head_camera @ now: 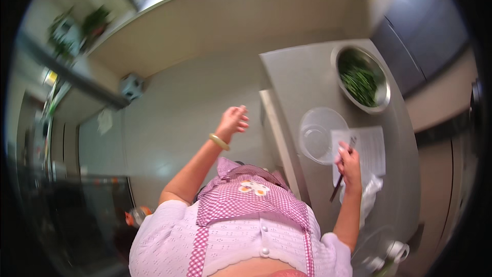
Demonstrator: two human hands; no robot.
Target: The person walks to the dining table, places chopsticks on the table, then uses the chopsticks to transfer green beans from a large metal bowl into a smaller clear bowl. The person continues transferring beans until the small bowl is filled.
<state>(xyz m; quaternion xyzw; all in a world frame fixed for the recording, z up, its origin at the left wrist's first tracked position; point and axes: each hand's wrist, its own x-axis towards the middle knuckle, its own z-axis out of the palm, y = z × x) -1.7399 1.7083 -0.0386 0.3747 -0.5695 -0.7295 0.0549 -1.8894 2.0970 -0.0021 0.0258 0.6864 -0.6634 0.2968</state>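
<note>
My right hand [349,165] grips a pair of dark chopsticks [336,188] above the steel counter [296,73]. Under and beside that hand lies a printed paper sheet [371,150]. A clear plastic bowl [317,136] stands just to the left, its right side overlapping the sheet in view. Farther back, a steel mixing bowl [384,96] holds chopped green vegetables [359,82]. A crumpled clear plastic bag [369,196] is close to my right wrist. My left hand [232,120], with a bangle [219,142] on its wrist, hangs over the floor with loosely bent fingers and nothing in it.
The counter's near left edge runs beside my apron [250,196]. Dark cabinets [407,50] line the right side. Bottles or jars [396,252] stand at the lower right. A light blue stool [132,86] is by the far wall, and potted plants [94,21] stand at the upper left.
</note>
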